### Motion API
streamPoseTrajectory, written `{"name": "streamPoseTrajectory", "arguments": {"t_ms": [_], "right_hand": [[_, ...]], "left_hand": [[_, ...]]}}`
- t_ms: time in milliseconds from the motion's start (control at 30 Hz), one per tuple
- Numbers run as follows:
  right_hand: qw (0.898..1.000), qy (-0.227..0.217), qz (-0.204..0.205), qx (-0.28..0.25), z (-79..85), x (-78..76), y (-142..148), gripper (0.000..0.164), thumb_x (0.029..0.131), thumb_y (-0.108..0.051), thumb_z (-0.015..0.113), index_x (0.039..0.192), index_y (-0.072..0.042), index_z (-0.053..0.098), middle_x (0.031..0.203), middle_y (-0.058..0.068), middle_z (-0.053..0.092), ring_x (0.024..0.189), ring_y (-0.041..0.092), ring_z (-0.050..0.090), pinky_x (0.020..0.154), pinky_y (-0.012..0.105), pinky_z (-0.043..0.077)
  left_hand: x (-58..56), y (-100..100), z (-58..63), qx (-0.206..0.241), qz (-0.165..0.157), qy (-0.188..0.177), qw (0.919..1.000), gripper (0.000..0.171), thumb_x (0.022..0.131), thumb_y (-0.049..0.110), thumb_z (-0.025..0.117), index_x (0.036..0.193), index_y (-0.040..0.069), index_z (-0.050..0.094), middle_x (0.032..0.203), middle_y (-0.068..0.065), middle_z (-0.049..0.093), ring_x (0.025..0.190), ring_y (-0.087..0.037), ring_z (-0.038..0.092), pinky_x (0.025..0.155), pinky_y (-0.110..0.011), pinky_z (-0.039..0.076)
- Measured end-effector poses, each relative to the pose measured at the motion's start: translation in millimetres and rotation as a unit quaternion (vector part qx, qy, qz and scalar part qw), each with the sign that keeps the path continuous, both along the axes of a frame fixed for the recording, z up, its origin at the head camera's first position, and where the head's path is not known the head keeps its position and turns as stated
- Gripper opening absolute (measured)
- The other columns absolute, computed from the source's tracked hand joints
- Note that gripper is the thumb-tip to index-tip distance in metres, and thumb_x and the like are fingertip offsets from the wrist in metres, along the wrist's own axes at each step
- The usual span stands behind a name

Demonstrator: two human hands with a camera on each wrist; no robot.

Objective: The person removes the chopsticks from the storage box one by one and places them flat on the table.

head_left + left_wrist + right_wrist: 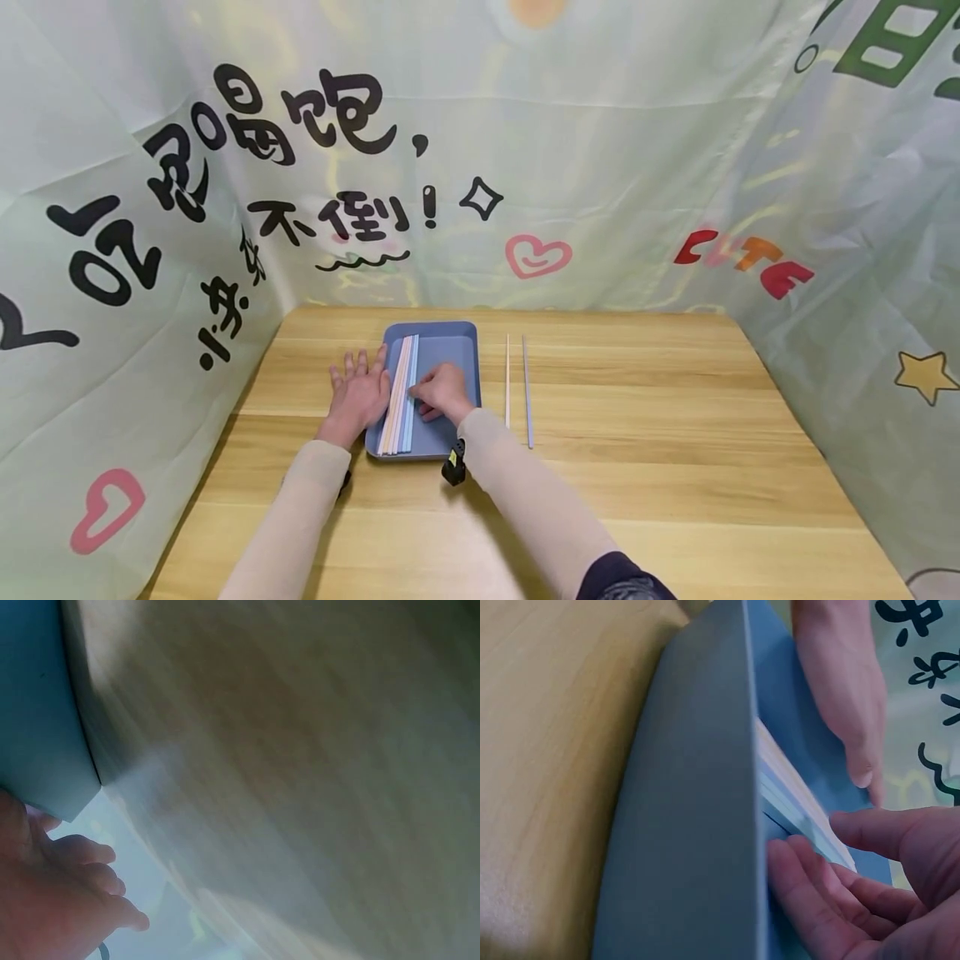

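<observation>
A blue-grey rectangular tray (447, 343) lies on the table with a bundle of pastel chopsticks (398, 392) along its left side, pink, cream and light blue. My left hand (360, 397) rests with spread fingers over the tray's left rim. Inside the tray, my right hand (444, 390) curls its thumb and fingers at the bundle's right edge and pinches a bluish chopstick there. The right wrist view shows its thumb (877, 831) over the bundle and the fingers beside it; the exact contact is partly hidden. In the left wrist view, the left hand (52, 892) is beside the tray wall.
Right of the tray, a pale pink chopstick (507, 375) and a lilac chopstick (527, 392) lie apart, roughly parallel. The wooden table (637, 467) extends rightward. Printed cloth (615, 192) hangs behind and at both sides.
</observation>
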State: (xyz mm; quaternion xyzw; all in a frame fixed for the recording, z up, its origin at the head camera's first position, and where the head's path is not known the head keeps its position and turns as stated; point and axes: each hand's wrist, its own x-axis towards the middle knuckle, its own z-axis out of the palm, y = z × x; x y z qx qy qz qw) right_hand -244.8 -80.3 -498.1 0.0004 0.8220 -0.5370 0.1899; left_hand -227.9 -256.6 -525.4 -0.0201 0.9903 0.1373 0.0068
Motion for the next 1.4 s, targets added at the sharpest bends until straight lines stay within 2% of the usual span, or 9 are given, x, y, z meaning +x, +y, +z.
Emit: {"name": "streamPoseTrajectory", "arguments": {"t_ms": [300, 567, 933, 1400], "right_hand": [[1.000, 0.002, -0.013, -0.002, -5.6, -1.2, -4.9, 0.016, 0.090, -0.007, 0.083, 0.081, -0.002, 0.071, 0.070, 0.020, 0.074, 0.061, 0.033, 0.077, 0.054, 0.039, 0.064], [1.000, 0.000, -0.023, 0.005, -5.9, -3.4, -6.1, 0.021, 0.089, -0.008, 0.084, 0.077, -0.005, 0.067, 0.065, 0.017, 0.072, 0.051, 0.026, 0.072, 0.051, 0.037, 0.063], [0.999, 0.032, -0.038, 0.006, -13.2, -0.7, -8.8, 0.022, 0.086, -0.004, 0.086, 0.077, -0.006, 0.065, 0.058, 0.008, 0.064, 0.046, 0.020, 0.067, 0.046, 0.034, 0.060], [0.999, 0.020, -0.046, -0.012, -15.4, -1.4, -7.7, 0.018, 0.087, -0.001, 0.084, 0.084, -0.002, 0.066, 0.070, 0.016, 0.072, 0.046, 0.018, 0.065, 0.047, 0.034, 0.061]], "left_hand": [[0.5, -0.4, -0.2, 0.004, -0.001, 0.003, 1.0000, 0.062, 0.113, 0.035, 0.026, 0.171, 0.014, 0.016, 0.170, -0.036, 0.018, 0.158, -0.059, 0.009, 0.123, -0.079, 0.001], [-0.8, 0.1, -0.8, 0.004, 0.000, 0.006, 1.0000, 0.062, 0.113, 0.035, 0.026, 0.171, 0.014, 0.016, 0.170, -0.036, 0.018, 0.158, -0.059, 0.009, 0.123, -0.080, 0.002], [1.3, 0.8, -1.2, 0.009, 0.006, -0.001, 0.9999, 0.062, 0.113, 0.036, 0.026, 0.171, 0.016, 0.015, 0.170, -0.035, 0.017, 0.159, -0.057, 0.008, 0.124, -0.079, 0.001], [0.3, 0.9, -1.7, -0.001, 0.004, 0.002, 1.0000, 0.062, 0.113, 0.035, 0.026, 0.171, 0.015, 0.014, 0.170, -0.036, 0.017, 0.159, -0.058, 0.007, 0.123, -0.079, 0.001]]}}
